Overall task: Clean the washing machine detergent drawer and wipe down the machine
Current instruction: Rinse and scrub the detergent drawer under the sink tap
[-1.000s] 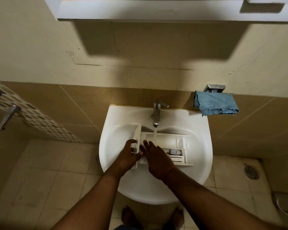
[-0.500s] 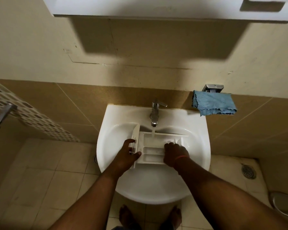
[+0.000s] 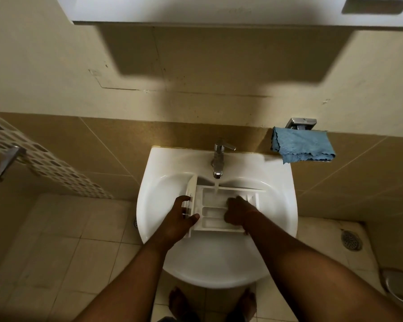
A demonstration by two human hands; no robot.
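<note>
Detergent drawer (image 3: pixel 215 211) lies across the white sink (image 3: pixel 163 189) under the running tap (image 3: pixel 219 159), so water falls into the compartment just beyond the right hand's (image 3: pixel 236 211) curled fingers. Those fingers press down inside the tray, likely scrubbing residue; whether they hold anything I cannot tell. The left hand (image 3: pixel 180 219) grips the front panel, thumb against its near edge, steadying it.

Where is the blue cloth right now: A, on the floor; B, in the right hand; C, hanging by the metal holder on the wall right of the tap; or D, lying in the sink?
C: the blue cloth hangs at the metal holder on the wall, right of the tap, with neither hand touching it.
</note>
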